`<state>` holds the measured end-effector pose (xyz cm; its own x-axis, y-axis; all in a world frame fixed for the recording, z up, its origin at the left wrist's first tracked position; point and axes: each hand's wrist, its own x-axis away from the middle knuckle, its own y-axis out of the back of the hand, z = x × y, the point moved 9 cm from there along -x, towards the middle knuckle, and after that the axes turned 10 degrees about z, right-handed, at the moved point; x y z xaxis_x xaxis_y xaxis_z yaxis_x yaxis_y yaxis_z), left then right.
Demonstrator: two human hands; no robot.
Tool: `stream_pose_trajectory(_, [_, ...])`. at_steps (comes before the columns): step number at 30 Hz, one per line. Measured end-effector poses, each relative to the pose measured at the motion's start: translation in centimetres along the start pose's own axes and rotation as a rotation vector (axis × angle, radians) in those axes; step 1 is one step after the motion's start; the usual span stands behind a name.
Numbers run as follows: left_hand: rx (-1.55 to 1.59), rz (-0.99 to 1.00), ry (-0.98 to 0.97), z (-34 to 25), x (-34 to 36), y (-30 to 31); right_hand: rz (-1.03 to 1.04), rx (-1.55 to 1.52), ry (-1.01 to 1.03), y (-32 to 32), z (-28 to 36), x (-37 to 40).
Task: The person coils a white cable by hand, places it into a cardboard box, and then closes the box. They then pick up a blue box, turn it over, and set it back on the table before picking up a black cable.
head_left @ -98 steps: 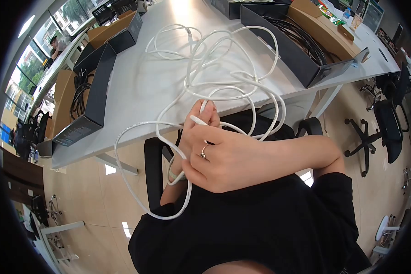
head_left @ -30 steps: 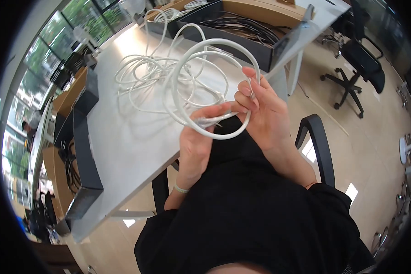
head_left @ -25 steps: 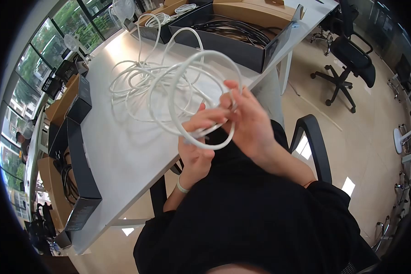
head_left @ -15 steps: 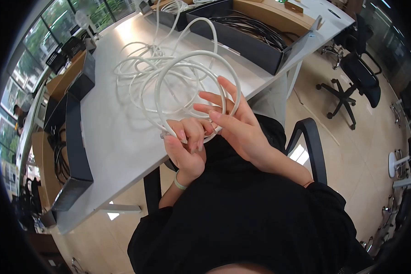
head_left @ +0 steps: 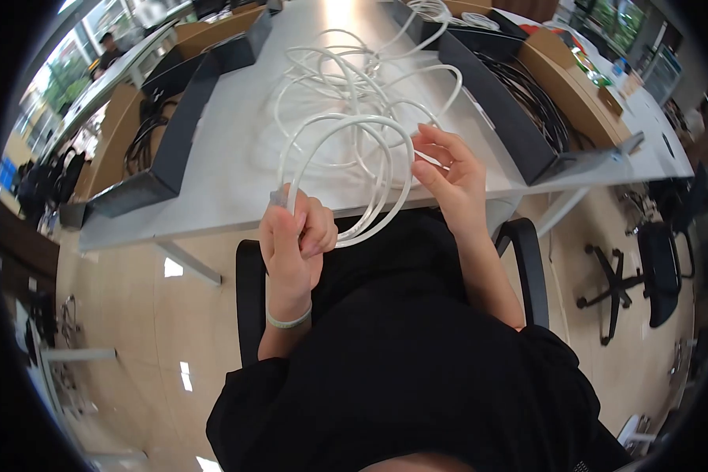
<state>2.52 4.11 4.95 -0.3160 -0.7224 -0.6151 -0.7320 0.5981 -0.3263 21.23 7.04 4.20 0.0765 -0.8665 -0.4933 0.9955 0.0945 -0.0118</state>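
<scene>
A white cable (head_left: 357, 119) is gathered into a few round loops in front of my body. My left hand (head_left: 295, 240) is closed around the lower left of these loops, and a greyish cable end (head_left: 278, 197) sticks up beside its thumb. At the right side of the loops, my right hand (head_left: 455, 179) has its thumb and fingers curled around a strand of the cable. Beyond both hands, the rest of the cable lies in a loose tangle on the white table (head_left: 236, 169). Palm and fingers partly hide the strands in my left hand.
Dark boxes with brown flaps stand on both sides; the left box (head_left: 185, 141) and right box (head_left: 492, 106) hold black cables. More white cable (head_left: 430, 9) lies in a box at the back right. An office chair (head_left: 661, 271) stands at right. Chair armrests flank me.
My view has swung left, facing the table more squarely. My right hand has moved away from my left and from spread fingers has closed on the loops' right side. My left hand keeps its hold.
</scene>
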Motion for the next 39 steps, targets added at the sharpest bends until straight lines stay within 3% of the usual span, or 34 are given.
stream_pose_trajectory(3, [-0.010,-0.005,0.006,0.1,0.5,-0.4,-0.016,0.036,0.064,0.0,0.3,0.1])
stream_pose_trajectory(5, [-0.260,-0.087,0.035,-0.1,1.0,-0.7,-0.022,0.052,0.076,0.3,0.3,0.7])
stream_pose_trajectory(8, [-0.295,-0.196,0.018,-1.0,1.9,-0.3,-0.166,0.126,0.200,2.4,1.0,1.5])
stream_pose_trajectory(10, [-0.288,-0.207,-0.006,-1.5,2.3,0.1,-0.250,0.304,0.433,2.9,3.6,1.6])
stream_pose_trajectory(12, [-0.278,-0.213,-0.027,-1.8,2.5,0.1,-0.208,0.256,0.373,2.4,3.3,1.1])
stream_pose_trajectory(14, [-0.335,-0.222,-0.036,-2.0,2.5,-0.2,0.085,-0.052,0.020,0.2,-0.3,0.0])
stream_pose_trajectory(18, [-0.367,-0.237,-0.058,-1.8,2.9,-0.3,0.317,-0.134,-0.134,-3.0,-1.3,0.1])
stream_pose_trajectory(20, [-0.476,-0.361,-0.103,-2.1,3.6,-0.3,0.372,-0.166,-0.104,-4.0,-1.4,0.2])
stream_pose_trajectory(22, [-0.533,-0.372,-0.176,-2.2,4.3,-0.4,0.339,-0.108,0.077,-4.1,0.2,0.2])
stream_pose_trajectory(26, [-0.680,-0.479,-0.370,-3.8,5.7,-0.9,0.459,-0.201,0.062,-5.1,0.1,1.0])
stream_pose_trajectory(32, [-0.674,-0.618,-0.420,-4.7,6.5,0.9,0.582,-0.296,0.167,-6.6,0.9,1.7])
stream_pose_trajectory(36, [-0.704,-0.523,-0.318,-3.1,5.2,-0.7,0.541,-0.104,0.199,-6.6,1.3,1.3])
stream_pose_trajectory(39, [-0.713,-0.162,-0.089,-0.6,3.4,-2.2,0.488,-0.099,0.215,-5.8,1.7,1.1])
